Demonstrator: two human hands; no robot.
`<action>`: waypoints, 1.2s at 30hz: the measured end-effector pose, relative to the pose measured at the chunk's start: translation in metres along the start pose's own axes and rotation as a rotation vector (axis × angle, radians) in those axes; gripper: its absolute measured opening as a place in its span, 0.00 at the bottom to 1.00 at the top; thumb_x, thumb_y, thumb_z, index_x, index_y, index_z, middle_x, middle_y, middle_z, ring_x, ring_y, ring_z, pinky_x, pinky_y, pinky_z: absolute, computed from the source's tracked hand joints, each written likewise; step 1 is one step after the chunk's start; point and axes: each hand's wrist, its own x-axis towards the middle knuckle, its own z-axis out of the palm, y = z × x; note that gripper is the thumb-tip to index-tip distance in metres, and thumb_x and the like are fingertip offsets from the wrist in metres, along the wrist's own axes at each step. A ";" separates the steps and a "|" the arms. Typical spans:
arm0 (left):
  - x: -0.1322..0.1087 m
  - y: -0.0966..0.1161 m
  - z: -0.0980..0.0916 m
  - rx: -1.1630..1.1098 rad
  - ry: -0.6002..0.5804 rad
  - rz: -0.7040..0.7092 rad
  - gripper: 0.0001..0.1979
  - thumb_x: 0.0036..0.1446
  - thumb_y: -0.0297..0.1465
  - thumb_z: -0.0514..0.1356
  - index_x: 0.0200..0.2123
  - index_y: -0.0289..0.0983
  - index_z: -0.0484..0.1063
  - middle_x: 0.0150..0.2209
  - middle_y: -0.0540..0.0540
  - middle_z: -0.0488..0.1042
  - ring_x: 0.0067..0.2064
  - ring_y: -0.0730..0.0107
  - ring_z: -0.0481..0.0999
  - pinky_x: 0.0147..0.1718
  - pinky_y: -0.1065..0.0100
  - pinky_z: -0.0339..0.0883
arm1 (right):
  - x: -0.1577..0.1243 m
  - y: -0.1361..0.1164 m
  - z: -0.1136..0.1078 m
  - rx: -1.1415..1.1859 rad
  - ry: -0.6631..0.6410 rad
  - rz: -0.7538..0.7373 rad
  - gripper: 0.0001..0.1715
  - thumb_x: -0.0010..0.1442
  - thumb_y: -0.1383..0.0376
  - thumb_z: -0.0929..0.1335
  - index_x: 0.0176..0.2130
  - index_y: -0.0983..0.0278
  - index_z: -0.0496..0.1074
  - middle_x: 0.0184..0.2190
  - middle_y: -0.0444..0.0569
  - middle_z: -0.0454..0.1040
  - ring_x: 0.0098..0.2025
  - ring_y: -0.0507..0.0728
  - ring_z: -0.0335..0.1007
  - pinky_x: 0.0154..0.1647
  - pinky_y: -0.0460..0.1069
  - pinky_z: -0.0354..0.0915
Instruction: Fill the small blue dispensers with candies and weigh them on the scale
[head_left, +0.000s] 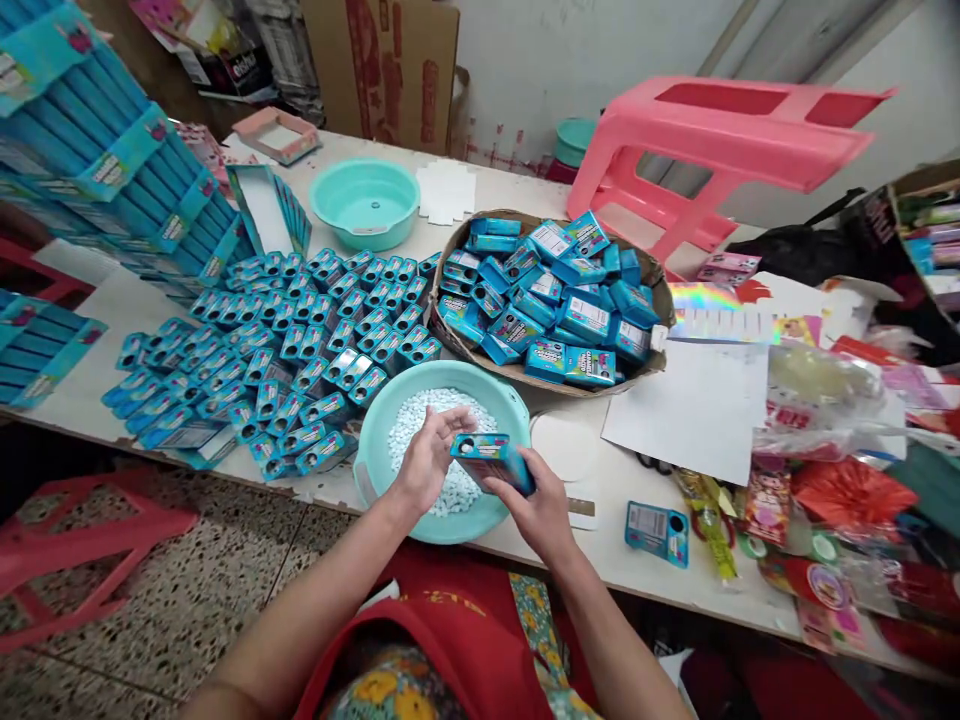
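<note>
My right hand (544, 505) is closed around a small blue box (495, 462), tilted, with a round hole in its top end. My left hand (429, 460) is half cupped beside that end, its fingers stretched towards the box. No object shows in the left palm, though part of it is turned away. Under both hands stands a turquoise basin (365, 425) partly filled with small white pellets (455, 500). Many similar blue boxes (300, 350) stand packed together to the left, hole ends up.
Behind the basin, a cardboard container (645, 370) is heaped with blue boxes. Another turquoise basin (364, 200) stands further back. Stacked display trays (112, 160) rise at left. A pink stool (720, 150) lies at the back; a single blue box (657, 533) and loose packaging (817, 410) are at right.
</note>
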 end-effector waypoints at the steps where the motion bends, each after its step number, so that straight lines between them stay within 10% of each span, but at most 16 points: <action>1: 0.003 -0.001 -0.003 -0.060 0.033 -0.040 0.27 0.59 0.49 0.51 0.41 0.30 0.74 0.39 0.39 0.75 0.44 0.62 0.73 0.46 0.64 0.65 | 0.002 0.002 0.005 -0.034 -0.011 -0.023 0.22 0.53 0.55 0.71 0.46 0.61 0.70 0.40 0.48 0.74 0.42 0.58 0.69 0.44 0.52 0.64; 7: 0.020 -0.009 -0.020 -0.285 0.216 -0.165 0.16 0.59 0.38 0.55 0.31 0.31 0.72 0.29 0.44 0.73 0.33 0.69 0.74 0.37 0.67 0.67 | 0.006 0.018 0.023 -0.093 -0.049 0.030 0.24 0.53 0.52 0.70 0.46 0.62 0.69 0.40 0.48 0.73 0.42 0.58 0.69 0.45 0.52 0.63; 11: 0.014 0.001 -0.034 0.102 0.230 -0.065 0.16 0.58 0.40 0.56 0.37 0.33 0.74 0.41 0.40 0.75 0.47 0.61 0.73 0.48 0.62 0.64 | 0.005 0.018 0.019 0.034 -0.037 0.110 0.27 0.51 0.50 0.71 0.46 0.63 0.69 0.40 0.48 0.74 0.42 0.59 0.69 0.45 0.52 0.64; 18: -0.005 0.028 -0.048 0.835 -0.187 0.239 0.20 0.56 0.36 0.58 0.52 0.40 0.69 0.59 0.43 0.64 0.61 0.61 0.60 0.60 0.60 0.52 | 0.014 0.037 0.034 0.045 -0.035 0.201 0.32 0.47 0.48 0.72 0.46 0.65 0.70 0.41 0.50 0.74 0.42 0.61 0.68 0.47 0.55 0.62; 25: -0.010 0.028 -0.067 0.815 -0.025 0.210 0.20 0.61 0.40 0.51 0.51 0.37 0.69 0.54 0.42 0.70 0.57 0.62 0.66 0.57 0.60 0.57 | 0.018 0.018 0.050 0.124 -0.094 0.160 0.31 0.46 0.49 0.72 0.44 0.65 0.71 0.40 0.49 0.75 0.43 0.61 0.69 0.48 0.55 0.63; 31: -0.029 0.047 -0.070 1.021 -0.244 0.188 0.24 0.53 0.37 0.61 0.53 0.39 0.66 0.49 0.46 0.72 0.49 0.65 0.71 0.47 0.67 0.65 | 0.019 0.011 0.061 0.254 -0.264 0.092 0.27 0.50 0.53 0.72 0.46 0.63 0.69 0.42 0.49 0.74 0.44 0.60 0.69 0.48 0.55 0.64; 36: -0.068 0.065 -0.089 1.453 0.013 0.385 0.17 0.54 0.35 0.59 0.46 0.36 0.68 0.43 0.44 0.73 0.45 0.62 0.71 0.46 0.63 0.64 | 0.019 0.007 0.088 0.396 -0.203 0.071 0.31 0.55 0.54 0.70 0.55 0.60 0.61 0.53 0.55 0.66 0.52 0.60 0.65 0.51 0.57 0.66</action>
